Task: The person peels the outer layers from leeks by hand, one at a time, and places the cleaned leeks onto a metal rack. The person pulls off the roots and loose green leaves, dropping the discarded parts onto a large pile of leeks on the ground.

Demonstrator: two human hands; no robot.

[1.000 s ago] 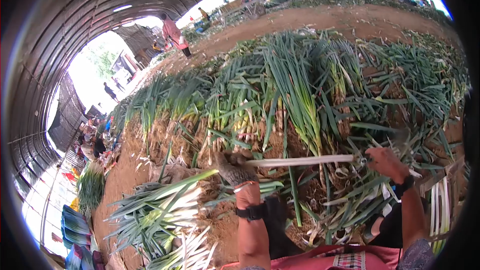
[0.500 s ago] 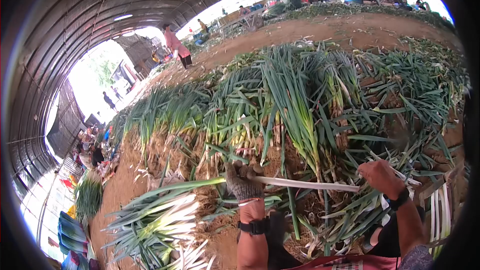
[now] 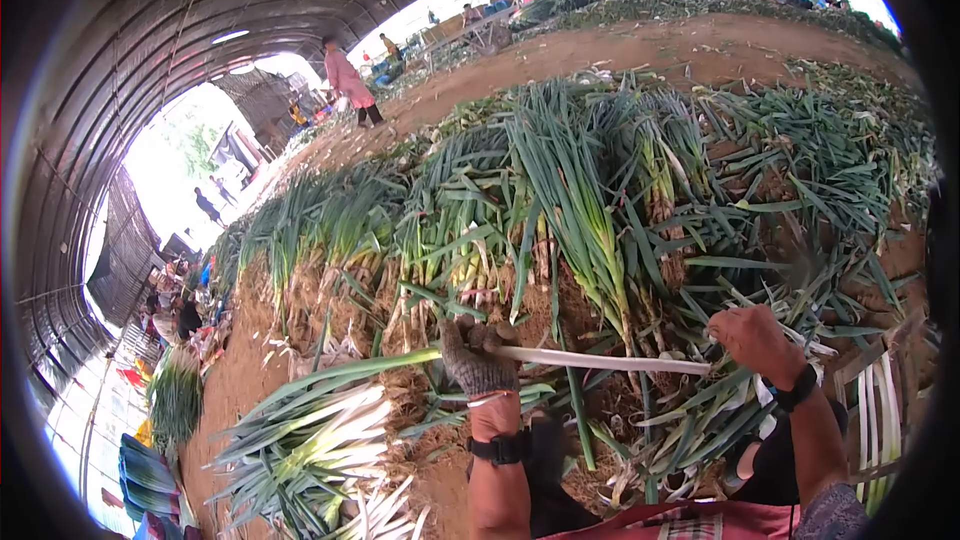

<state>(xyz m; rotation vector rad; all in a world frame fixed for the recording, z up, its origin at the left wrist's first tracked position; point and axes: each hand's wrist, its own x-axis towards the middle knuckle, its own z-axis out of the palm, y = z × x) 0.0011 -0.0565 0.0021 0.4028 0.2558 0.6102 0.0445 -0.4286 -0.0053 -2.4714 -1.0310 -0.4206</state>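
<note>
My left hand [image 3: 478, 355], in a grey knit glove, is closed round a long green onion [image 3: 620, 361]. The white stalk points right and its green leaves [image 3: 350, 372] trail left over a pile of cleaned green onions [image 3: 330, 440]. At the stalk's right end is my bare right hand [image 3: 757, 345], fingers curled shut just above the tip. Whatever those fingers pinch is hidden. Beyond both hands, a large bunch of untrimmed green onions [image 3: 570, 200] lies with its roots toward me.
Heaps of green onions with soil on their roots [image 3: 320, 240] line the dirt floor [image 3: 640, 50]. Stripped leaves [image 3: 700, 440] lie round my legs. White stalks [image 3: 880, 410] stand at the right. A person in pink [image 3: 347, 80] is farther off under the curved roof.
The view has shifted slightly, so the scene sits a little higher and farther left. The person in pink has taken a step. Both hands keep nearly the same pose round the green onion.
</note>
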